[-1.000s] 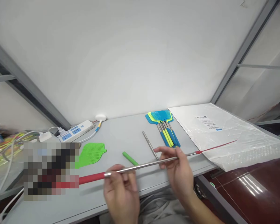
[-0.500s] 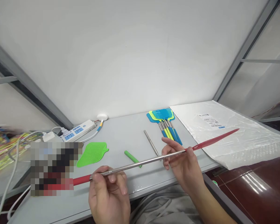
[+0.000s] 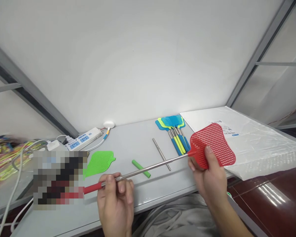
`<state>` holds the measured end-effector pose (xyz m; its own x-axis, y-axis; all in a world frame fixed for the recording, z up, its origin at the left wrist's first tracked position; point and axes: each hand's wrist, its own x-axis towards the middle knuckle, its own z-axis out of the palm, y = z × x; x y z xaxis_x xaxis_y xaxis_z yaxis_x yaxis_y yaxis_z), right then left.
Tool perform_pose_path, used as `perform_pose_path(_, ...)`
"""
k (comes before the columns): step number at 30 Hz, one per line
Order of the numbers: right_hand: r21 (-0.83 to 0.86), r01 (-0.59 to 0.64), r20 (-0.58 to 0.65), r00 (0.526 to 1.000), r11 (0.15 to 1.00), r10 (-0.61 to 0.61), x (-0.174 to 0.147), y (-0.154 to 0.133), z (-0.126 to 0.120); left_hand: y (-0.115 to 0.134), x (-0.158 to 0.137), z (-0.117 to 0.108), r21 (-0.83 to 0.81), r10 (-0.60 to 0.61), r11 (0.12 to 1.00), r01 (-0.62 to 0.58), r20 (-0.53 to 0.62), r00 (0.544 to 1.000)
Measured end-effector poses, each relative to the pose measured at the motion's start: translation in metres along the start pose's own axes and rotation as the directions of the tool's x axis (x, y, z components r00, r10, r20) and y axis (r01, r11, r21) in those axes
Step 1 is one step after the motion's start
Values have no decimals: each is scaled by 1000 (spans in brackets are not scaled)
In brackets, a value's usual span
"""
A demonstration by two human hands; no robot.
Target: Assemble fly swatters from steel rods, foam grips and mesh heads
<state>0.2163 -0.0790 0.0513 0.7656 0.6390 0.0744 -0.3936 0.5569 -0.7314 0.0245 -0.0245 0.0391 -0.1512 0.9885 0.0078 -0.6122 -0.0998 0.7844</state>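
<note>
In the head view, the red swatter [image 3: 217,136] spans the lower half of the frame, raised above the tabletop [image 3: 130,141], its mesh at right and its handle [image 3: 93,188] at lower left, the far end hidden by blur. The left hand [image 3: 116,200], lower centre, pinches the pole [image 3: 133,173] just beside the handle; the right hand [image 3: 212,181], right of centre, grips the mesh at its lower edge, thumb on the near face. To hold it well, the 2 grips should probably be light and in line, since the thin pole looks sectioned and could bend under a sideways push. A broad thumb contact would likely spare the mesh from creasing. A green tube [image 3: 137,165] and a metal rod [image 3: 158,148] lie partly behind the pole, so a low dip might knock them. A green mesh head [image 3: 100,162] lies left of centre; stacked swatters [image 3: 174,121] and a white bag [image 3: 204,118] lie right of centre.
</note>
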Motion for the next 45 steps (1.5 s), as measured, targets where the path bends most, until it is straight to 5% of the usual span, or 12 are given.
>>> perform_pose_path(5, -36, -52, -74, 996, 998, 49, -28, 16, 10, -20, -18, 16, -60, -38, 997, 46, 118, 992)
perform_pose_path(10, -98, -224, 35, 973, 970, 228, -54, 40, 16, -38, -41, 26, -7, -141, 989, 150, 289, 947)
perform_pose_path(19, -212, -203, 232, 940, 956, 251, -23, 28, -8, -26, -14, 8, 33, -152, 988, 148, 185, 971)
perform_pose_path(22, -290, -81, 364, 912, 954, 188, -6, 12, -17, -12, 1, -1, -20, -86, 996, 87, 41, 995)
perform_pose_path(25, -489, 202, 530, 841, 848, 105, 0, 0, -19, 2, 8, -9, -56, 4, 998, -4, -15, 1000)
perform_pose_path(30, -585, 569, 763, 628, 578, 154, -13, -14, -14, 4, 8, -11, -115, -129, 981, 156, 216, 968)
perform_pose_path(34, -565, 688, 805, 581, 456, 122, -8, -17, -5, -14, 9, -10, -72, -324, 908, 412, 502, 802)
perform_pose_path(36, -545, 770, 829, 555, 332, 76, 1, -15, 5, -23, 6, -9, -50, -403, 805, 591, 685, 607)
perform_pose_path(39, -450, 887, 892, 441, 106, 94, 13, -12, 22, -32, -4, -6, 75, -449, 637, 767, 845, 290)
perform_pose_path(41, -384, 922, 913, 369, 55, 175, 17, -11, 28, -34, -10, -4, 172, -466, 584, 793, 871, 154)
perform_pose_path(43, -401, 911, 887, 360, 95, 289, 17, -11, 25, -35, -13, -2, 170, -446, 562, 810, 886, 124)
perform_pose_path(45, -545, 825, 796, 455, 148, 399, 14, -14, 15, -35, -12, -2, 64, -393, 552, 831, 899, 192)
